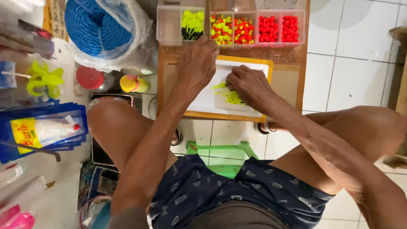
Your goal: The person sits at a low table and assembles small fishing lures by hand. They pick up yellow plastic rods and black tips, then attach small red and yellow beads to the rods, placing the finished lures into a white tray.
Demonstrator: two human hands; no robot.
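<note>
My left hand (196, 63) rests knuckles-up on the near left part of a white cutting board (250, 68) with an orange rim; whether it holds anything is hidden. My right hand (250, 85) is curled over the board's middle, its fingertips pinched on a thin dark tool among small yellow-green pieces (231, 96) that lie on the board. Beyond the board stands a clear compartment box (169, 25) with yellow-green floats (193, 24), mixed yellow and red beads (231, 29) and red beads (280, 29).
The board lies on a low wooden table (286, 80) over a white tiled floor (352, 51). A coil of blue rope (99, 23) in plastic, small red and yellow jars (90, 77), and blue packets (42, 129) lie at left. A green stool (220, 152) is under me.
</note>
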